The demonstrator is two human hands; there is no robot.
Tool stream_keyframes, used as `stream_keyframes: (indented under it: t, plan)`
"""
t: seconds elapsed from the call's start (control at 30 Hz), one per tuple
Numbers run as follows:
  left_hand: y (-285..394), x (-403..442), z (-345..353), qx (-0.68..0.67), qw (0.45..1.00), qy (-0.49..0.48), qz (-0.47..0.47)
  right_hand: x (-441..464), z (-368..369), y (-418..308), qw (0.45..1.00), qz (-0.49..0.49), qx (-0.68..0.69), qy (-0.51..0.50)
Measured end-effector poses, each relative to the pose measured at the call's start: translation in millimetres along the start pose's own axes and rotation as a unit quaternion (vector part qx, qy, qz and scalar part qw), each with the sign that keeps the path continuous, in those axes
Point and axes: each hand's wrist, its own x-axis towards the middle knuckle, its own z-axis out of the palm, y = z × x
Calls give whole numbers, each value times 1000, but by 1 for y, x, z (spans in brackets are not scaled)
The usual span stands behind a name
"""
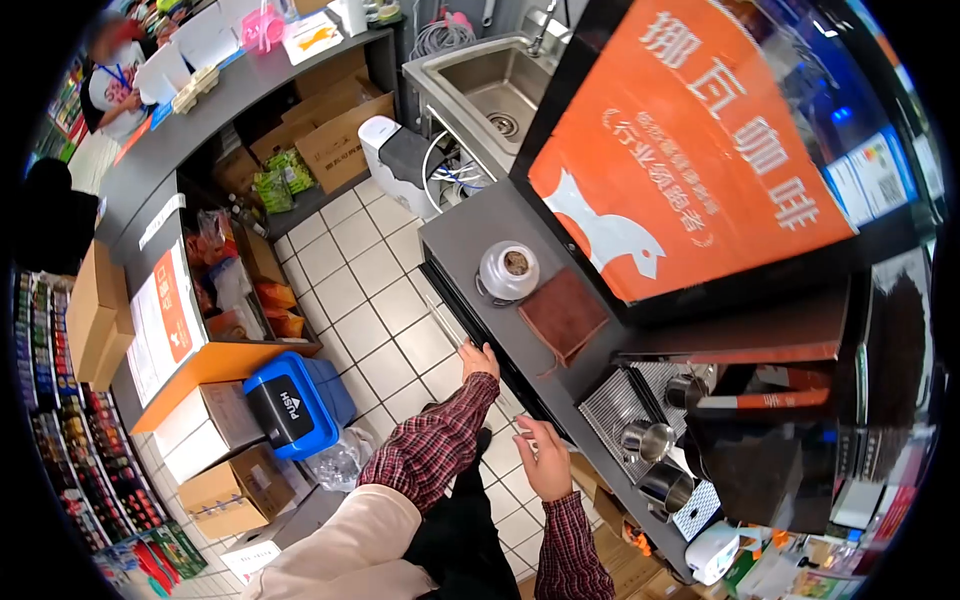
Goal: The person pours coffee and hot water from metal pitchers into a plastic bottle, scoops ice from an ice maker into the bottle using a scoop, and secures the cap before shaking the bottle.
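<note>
My left hand [479, 361] is at the front of the dark counter [465, 215], its fingers closed around a long metal bar handle [441, 318] below the counter edge. Lower down, my right hand [546, 458] hangs beside the same counter front with thumb and fingers apart and nothing in it. A clear round vessel [507, 272] with brown matter at its top stands on the counter. Next to it lies a folded brown cloth [563, 316]. Metal pitchers [648, 440] stand on and beside a slotted drip tray [622, 410] to the right.
A steel sink [490, 80] and a white bin [392, 150] lie ahead. Across the tiled floor [365, 310] are a blue push-lid bin [297, 405] and cardboard boxes [240, 490]. A large orange sign [690, 140] rises behind the counter. Another person [115, 95] is at the far left counter.
</note>
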Motion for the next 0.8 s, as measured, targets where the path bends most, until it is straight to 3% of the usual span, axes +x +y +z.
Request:
stream_keyframes:
  t: [0.13,0.27,0.37,0.47,0.53,0.57,0.7,0.73,0.8]
  plan:
    - [7,-15,-29,52,998,-31,35,19,16,-17,998,-38,3,-56]
    - [-36,-27,-67,25,996,-59,-54,13,42,-15,992,-54,6,-114]
    - [-113,-30,-76,-6,998,17,-53,-1,62,-4,985,-46,27,-165]
    - [-167,-31,-88,-19,995,22,-95,-5,72,11,978,-31,22,-203]
    - [-203,-30,-84,-53,989,101,-97,-3,79,30,977,-11,19,-211]
    - [-219,-27,-90,-92,984,59,-138,-1,84,43,977,-9,12,-215]
    - [-322,-8,-59,-84,972,152,-157,20,96,82,974,-10,-12,-226]
    - [-310,-11,-67,-84,971,153,-162,28,99,90,973,-10,-14,-231]
    - [-261,-24,-102,-91,983,24,-160,43,107,106,977,-20,-19,-210]
